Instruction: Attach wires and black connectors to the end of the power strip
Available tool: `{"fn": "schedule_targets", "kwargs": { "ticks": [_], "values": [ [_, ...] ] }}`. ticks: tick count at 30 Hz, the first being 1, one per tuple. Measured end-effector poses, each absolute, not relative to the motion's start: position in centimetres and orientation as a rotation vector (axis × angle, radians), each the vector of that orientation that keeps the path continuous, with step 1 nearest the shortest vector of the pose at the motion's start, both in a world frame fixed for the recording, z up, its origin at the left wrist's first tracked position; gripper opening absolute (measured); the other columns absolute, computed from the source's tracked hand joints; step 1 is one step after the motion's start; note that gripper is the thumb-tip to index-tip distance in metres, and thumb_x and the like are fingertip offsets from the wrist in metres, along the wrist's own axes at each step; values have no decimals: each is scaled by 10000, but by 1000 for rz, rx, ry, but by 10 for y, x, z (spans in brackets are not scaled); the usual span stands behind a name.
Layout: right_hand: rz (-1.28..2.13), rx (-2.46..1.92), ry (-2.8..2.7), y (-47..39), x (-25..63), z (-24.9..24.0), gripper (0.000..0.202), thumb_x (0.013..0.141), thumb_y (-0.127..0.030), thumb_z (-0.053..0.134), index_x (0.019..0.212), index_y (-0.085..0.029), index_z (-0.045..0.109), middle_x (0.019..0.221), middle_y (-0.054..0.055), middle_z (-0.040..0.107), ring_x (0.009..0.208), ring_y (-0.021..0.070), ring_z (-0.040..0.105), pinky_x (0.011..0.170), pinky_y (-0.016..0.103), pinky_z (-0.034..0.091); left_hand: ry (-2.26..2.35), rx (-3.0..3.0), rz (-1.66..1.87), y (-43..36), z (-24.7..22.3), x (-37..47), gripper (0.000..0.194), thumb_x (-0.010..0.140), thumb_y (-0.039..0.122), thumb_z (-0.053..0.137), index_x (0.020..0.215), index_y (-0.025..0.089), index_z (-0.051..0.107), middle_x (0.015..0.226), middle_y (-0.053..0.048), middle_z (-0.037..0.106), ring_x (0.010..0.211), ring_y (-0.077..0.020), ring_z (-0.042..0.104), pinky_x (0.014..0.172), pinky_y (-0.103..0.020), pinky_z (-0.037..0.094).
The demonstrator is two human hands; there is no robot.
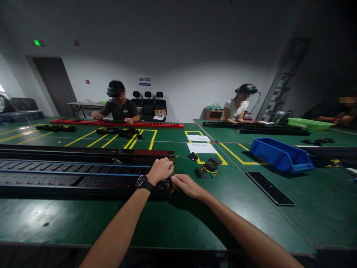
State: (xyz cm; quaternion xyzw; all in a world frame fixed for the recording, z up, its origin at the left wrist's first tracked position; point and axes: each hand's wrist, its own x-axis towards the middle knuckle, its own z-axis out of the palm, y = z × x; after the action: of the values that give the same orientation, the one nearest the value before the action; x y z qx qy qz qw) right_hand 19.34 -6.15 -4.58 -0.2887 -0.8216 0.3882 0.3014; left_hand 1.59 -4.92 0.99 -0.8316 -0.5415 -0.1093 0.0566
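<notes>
Long black power strips (106, 183) with rows of sockets and small red dots lie side by side on the green table, running off to the left. My left hand (160, 170), with a black watch on the wrist, is closed at their right end, its fingertips mostly hidden. Beside it my right hand (187, 185) pinches at the same end, thumb and fingers pressed together. What either hand holds is too small or hidden to make out. Short yellow wires (175, 189) stick out just below the right fingertips.
Loose black parts with yellow wires (205, 171) lie beyond my right hand, near white paper sheets (202, 148). To the right are a blue bin (281, 155) and a phone-like black slab (270, 188). Co-workers sit across the table behind a red strip (164, 125) and black strips (273, 130).
</notes>
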Motion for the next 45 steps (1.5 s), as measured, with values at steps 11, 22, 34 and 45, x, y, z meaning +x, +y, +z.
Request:
{"fn": "schedule_targets", "kwargs": {
  "ticks": [11,22,34,45],
  "values": [
    [1027,-761,-2180,-61,193,-46,600,992,-675,349,752,-166,559,703,-5,508,674,140,467,640,261,344,-1635,-2507,-313,-47,8,15,296,982,269,438,927,191,718,1005,-86,686,974,-219,642,791,-318,435],
    [1138,-771,-2102,-63,195,-43,612,972,-703,373,794,-163,597,730,5,527,696,149,473,663,267,373,-1636,-2529,-331,-48,9,15,297,983,269,436,908,190,712,1015,-89,688,979,-217,639,796,-320,436],
    [1268,-742,-2034,-61,197,-43,698,941,-767,350,861,-146,659,795,42,606,714,159,501,675,283,404,-1627,-2545,-340,-49,9,14,296,989,282,434,909,190,704,1020,-99,682,991,-228,636,803,-333,432],
    [1263,-737,-2037,-61,195,-43,708,929,-779,358,782,-146,638,743,38,595,681,158,499,664,291,392,-1613,-2526,-326,-48,7,14,312,984,270,417,914,192,711,1009,-90,684,966,-217,638,819,-323,453]
  ]
}}
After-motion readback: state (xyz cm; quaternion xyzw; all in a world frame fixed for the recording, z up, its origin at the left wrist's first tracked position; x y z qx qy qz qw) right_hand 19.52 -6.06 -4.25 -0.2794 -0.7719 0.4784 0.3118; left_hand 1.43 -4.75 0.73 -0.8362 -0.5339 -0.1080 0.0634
